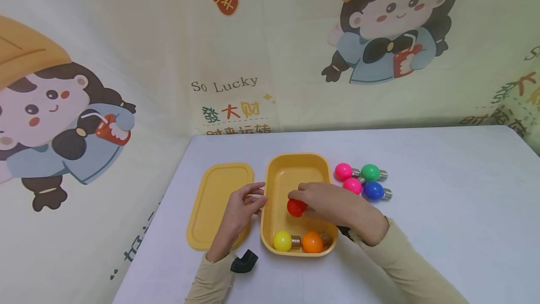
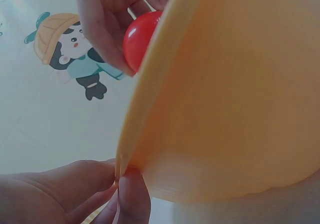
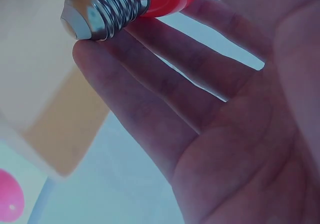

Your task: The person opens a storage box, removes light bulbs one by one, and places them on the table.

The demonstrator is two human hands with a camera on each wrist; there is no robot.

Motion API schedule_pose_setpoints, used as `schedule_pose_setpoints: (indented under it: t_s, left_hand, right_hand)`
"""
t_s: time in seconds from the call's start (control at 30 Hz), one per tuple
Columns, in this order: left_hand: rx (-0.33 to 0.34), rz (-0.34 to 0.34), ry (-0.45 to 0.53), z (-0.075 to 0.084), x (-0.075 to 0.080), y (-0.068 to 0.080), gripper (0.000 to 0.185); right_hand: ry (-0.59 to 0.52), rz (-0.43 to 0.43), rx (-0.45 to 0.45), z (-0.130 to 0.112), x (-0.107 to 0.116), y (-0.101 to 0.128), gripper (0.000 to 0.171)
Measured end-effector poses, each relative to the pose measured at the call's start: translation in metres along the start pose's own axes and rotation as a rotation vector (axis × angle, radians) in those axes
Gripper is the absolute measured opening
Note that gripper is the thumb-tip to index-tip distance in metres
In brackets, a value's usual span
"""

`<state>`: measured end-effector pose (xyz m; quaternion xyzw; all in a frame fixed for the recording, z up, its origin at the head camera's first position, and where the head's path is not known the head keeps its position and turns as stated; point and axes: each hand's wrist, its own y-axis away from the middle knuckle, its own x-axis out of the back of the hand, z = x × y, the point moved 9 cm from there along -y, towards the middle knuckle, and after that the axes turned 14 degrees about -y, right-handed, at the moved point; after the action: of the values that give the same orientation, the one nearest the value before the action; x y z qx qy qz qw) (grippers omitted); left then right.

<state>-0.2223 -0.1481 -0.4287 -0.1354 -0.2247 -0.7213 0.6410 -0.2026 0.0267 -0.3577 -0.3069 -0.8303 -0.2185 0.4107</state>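
Observation:
An open yellow box stands mid-table with a yellow bulb and an orange bulb lying at its near end. My right hand reaches into the box and grips a red bulb just above the floor; the right wrist view shows its metal screw base resting on my fingers. My left hand is at the box's left rim. In the left wrist view its fingertips pinch that rim below the box wall, with the red bulb beyond.
The box's yellow lid lies flat to the left, under my left wrist. Two pink bulbs, a green bulb and a blue bulb lie clustered right of the box. A printed cloth backdrop rises behind the white table.

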Motion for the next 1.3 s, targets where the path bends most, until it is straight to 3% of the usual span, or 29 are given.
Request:
schedule_pose_setpoints:
  t_s: [0.6, 0.83, 1.07, 1.3]
  left_hand:
    - [-0.002, 0.007, -0.005, 0.001, 0.002, -0.001, 0.041]
    - [0.006, 0.008, -0.009, 0.001, 0.003, -0.001, 0.040]
    - [0.005, 0.007, -0.010, 0.002, 0.003, -0.001, 0.041]
    - [0.009, 0.005, -0.005, 0.003, 0.003, -0.002, 0.041]
  right_hand:
    - [-0.025, 0.072, -0.074, 0.027, 0.025, 0.030, 0.038]
    - [-0.027, 0.095, -0.060, 0.029, 0.035, 0.039, 0.038]
    - [-0.088, 0.096, -0.115, 0.041, 0.044, 0.051, 0.042]
    - [-0.039, 0.161, -0.092, 0.051, 0.055, 0.067, 0.036]
